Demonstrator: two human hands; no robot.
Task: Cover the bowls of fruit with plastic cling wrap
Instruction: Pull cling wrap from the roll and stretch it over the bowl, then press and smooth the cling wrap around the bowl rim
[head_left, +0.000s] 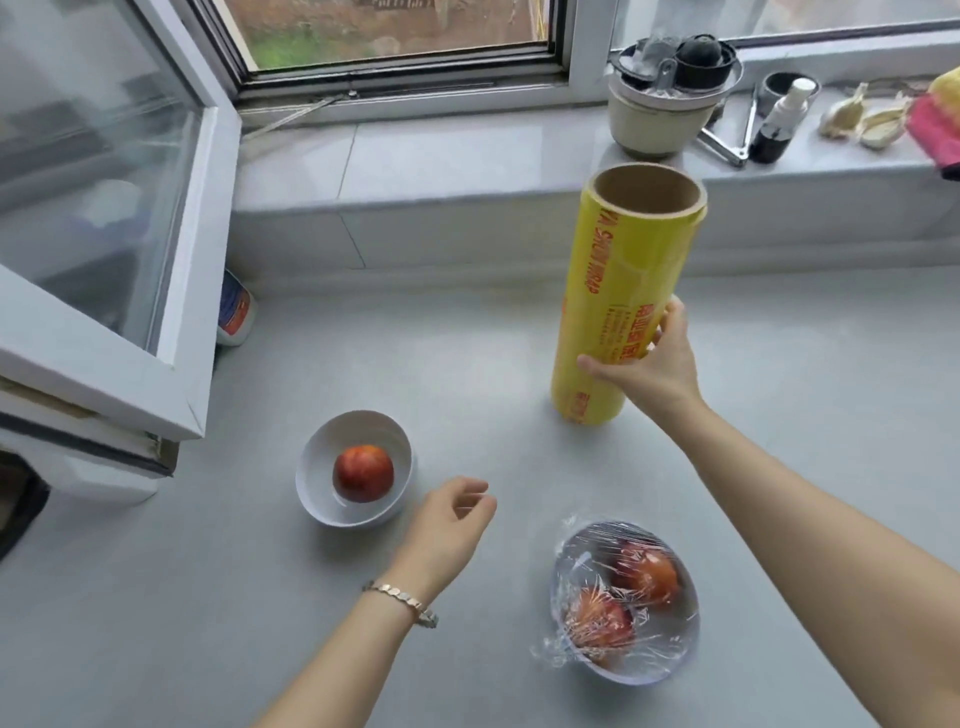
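right grip (644, 364) is wrapped around the lower half of the tall yellow roll of plastic cling wrap (623, 270). the thumb is on the left side and the fingers are curled around the right side, so it has a full hold. the roll stands upright on its end on the pale grey surface (208, 597), with its brown cardboard core open to the top. i think it is held this way to keep it steady, or to lift it for the next sheet.

left grip (447, 525) holds nothing. its fingers are loosely curled, and it is over the surface just beside the small white bowl (358, 426) with one round red fruit (362, 473) inside. this bowl has no cover yet, and the free hand is probably near it to catch the film edge.

the second white bowl (623, 675), nearer to the person, holds two red fruits. it is already sealed under crinkled clear film (613, 551), with a loose tail at its left rim. so one bowl is done and one is left. the roll is well apart from the open bowl, so it should come closer before pulling.
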